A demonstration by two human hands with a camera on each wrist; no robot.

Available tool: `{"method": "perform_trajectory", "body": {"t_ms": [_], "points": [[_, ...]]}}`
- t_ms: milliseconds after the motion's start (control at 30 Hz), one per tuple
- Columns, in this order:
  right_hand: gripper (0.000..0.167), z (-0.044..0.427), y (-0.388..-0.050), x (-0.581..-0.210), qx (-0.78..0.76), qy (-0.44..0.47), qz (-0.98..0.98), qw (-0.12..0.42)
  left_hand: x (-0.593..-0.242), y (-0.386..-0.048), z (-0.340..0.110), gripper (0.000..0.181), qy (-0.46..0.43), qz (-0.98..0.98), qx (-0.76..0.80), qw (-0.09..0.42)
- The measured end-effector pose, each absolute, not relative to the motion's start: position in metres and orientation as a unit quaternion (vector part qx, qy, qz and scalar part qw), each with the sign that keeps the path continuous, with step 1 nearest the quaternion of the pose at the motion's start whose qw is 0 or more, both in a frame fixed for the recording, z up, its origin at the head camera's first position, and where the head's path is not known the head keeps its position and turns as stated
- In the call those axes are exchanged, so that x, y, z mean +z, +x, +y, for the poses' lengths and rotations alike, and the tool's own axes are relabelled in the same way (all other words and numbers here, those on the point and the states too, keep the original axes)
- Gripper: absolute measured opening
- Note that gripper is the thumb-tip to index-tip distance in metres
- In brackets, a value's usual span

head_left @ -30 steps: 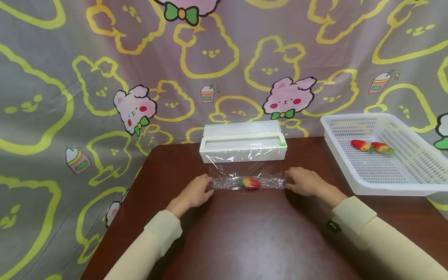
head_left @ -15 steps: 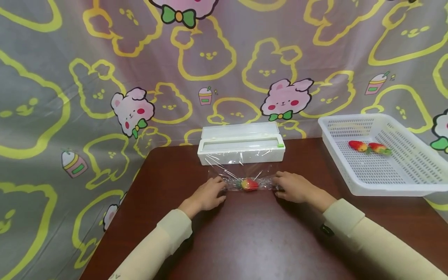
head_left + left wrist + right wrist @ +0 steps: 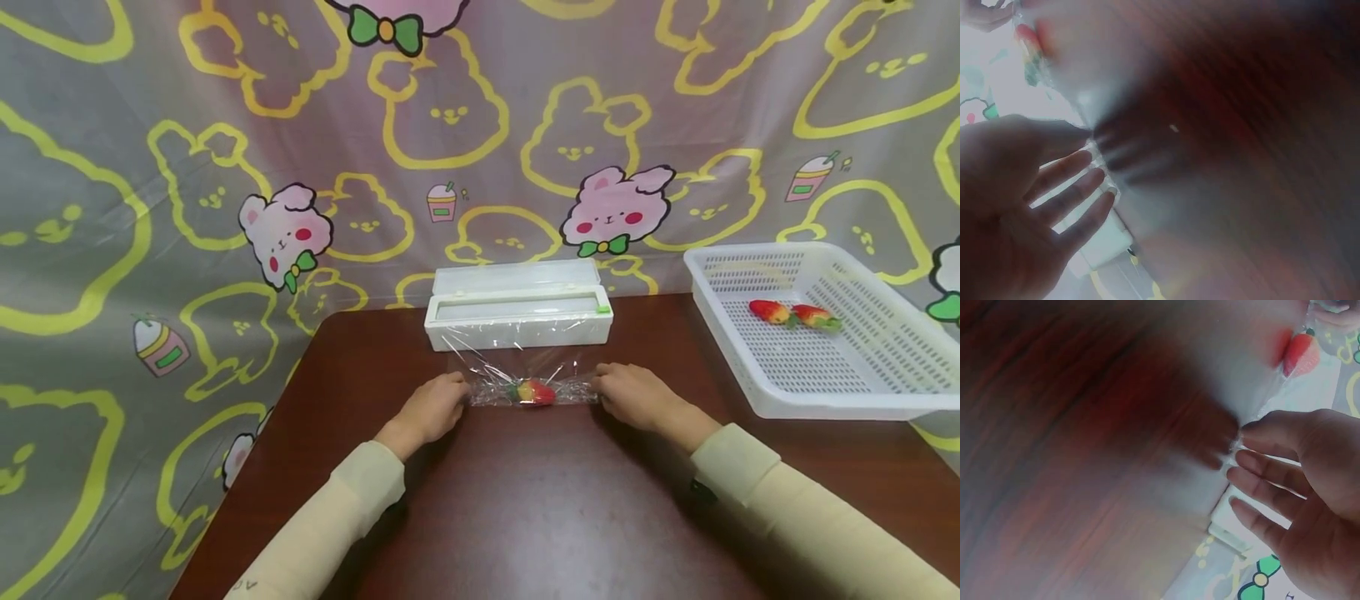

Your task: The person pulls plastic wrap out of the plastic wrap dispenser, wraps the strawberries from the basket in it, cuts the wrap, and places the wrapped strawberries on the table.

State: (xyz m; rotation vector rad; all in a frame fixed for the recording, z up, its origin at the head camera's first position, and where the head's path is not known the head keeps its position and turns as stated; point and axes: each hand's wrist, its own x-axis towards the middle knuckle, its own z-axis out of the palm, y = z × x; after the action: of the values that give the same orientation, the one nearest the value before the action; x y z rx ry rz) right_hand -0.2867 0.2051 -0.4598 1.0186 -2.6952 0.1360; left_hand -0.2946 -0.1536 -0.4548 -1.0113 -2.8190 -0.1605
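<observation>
A red and yellow strawberry (image 3: 536, 392) with a green top lies under clear plastic wrap (image 3: 491, 392) on the table. The wrap's near edge is crinkled into a strip, while its far part runs back to a white wrap dispenser box (image 3: 519, 332) with its lid up. At the strip's left end, my left hand (image 3: 432, 408) pinches the film between thumb and fingertips. My right hand (image 3: 637, 396) pinches the opposite end likewise. In the right wrist view, the strawberry (image 3: 1302, 355) shows beyond the thumb. Both palms are hidden in the head view.
On the right stands a white perforated plastic basket (image 3: 738, 358) holding two more strawberries (image 3: 795, 314). A cartoon-printed curtain (image 3: 480, 125) hangs behind the dark brown table (image 3: 517, 500). The dispenser carries a small green slider (image 3: 603, 309).
Both hands have come inward along the strip, closer to the strawberry than a second ago. Their fingers, more spread half a second ago, have drawn together on the film.
</observation>
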Motion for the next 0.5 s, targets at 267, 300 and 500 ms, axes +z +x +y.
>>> {"method": "perform_trajectory", "body": {"t_ms": [267,300,500], "points": [[0.042,0.199,-0.285,-0.454,0.097,0.339,-0.933,0.064,-0.452,-0.297,-0.140,0.043,-0.343,-0.933,-0.098,0.041],[0.047,0.198,-0.285,-0.454,0.104,0.336,-0.935,0.047,-0.452,-0.298,-0.138,0.046,-0.342,-0.933,-0.107,0.033],[0.062,0.197,-0.289,-0.455,0.104,0.319,-0.942,-0.015,-0.455,-0.305,-0.133,0.049,-0.311,-0.945,-0.098,-0.015]]}}
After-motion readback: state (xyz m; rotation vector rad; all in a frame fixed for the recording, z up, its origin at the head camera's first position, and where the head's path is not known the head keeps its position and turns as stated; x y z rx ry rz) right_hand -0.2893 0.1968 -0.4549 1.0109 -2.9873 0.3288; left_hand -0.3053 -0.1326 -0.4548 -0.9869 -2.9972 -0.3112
